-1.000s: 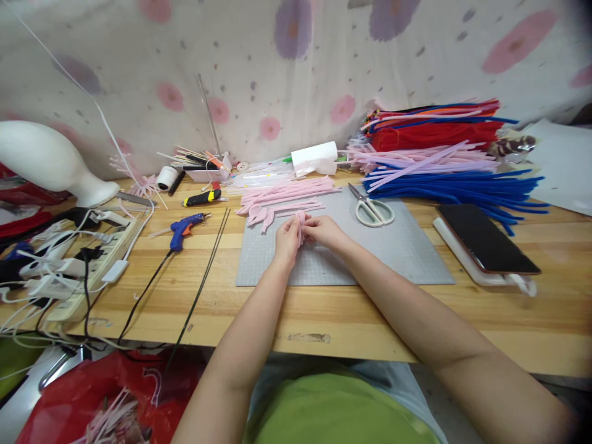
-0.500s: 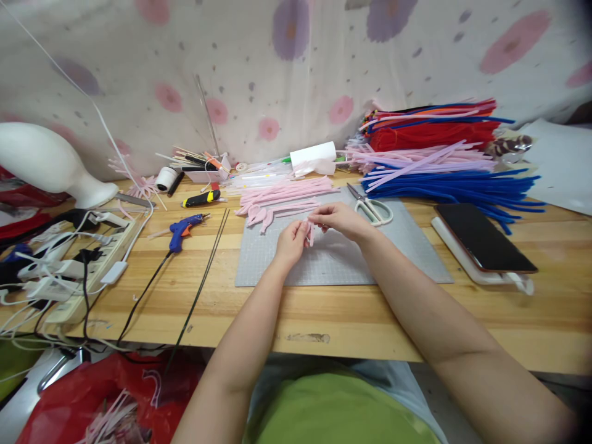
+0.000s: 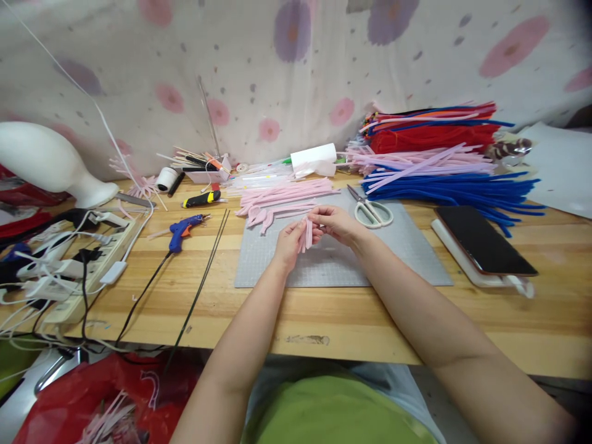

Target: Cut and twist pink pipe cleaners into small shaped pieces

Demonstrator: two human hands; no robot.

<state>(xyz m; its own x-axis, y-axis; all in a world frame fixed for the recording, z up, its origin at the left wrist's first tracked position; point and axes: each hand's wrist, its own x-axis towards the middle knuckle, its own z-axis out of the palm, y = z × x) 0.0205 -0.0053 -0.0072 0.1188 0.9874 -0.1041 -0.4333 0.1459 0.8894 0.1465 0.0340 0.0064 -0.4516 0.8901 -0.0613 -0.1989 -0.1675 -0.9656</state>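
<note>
A head-worn camera looks forward and down — over the nearby table (image 3: pixel 342 314), toward the flowered backdrop (image 3: pixel 324 74).

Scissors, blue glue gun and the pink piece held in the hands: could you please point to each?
Scissors (image 3: pixel 365 201): head view, near the pivot.
Blue glue gun (image 3: pixel 178 229): head view, on its body.
Held pink piece (image 3: pixel 309 234): head view, on its hanging strips.

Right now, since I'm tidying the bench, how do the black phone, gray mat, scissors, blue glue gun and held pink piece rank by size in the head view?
1. Gray mat
2. Black phone
3. Scissors and blue glue gun: too alike to rank
4. Pink piece, partly hidden
</note>
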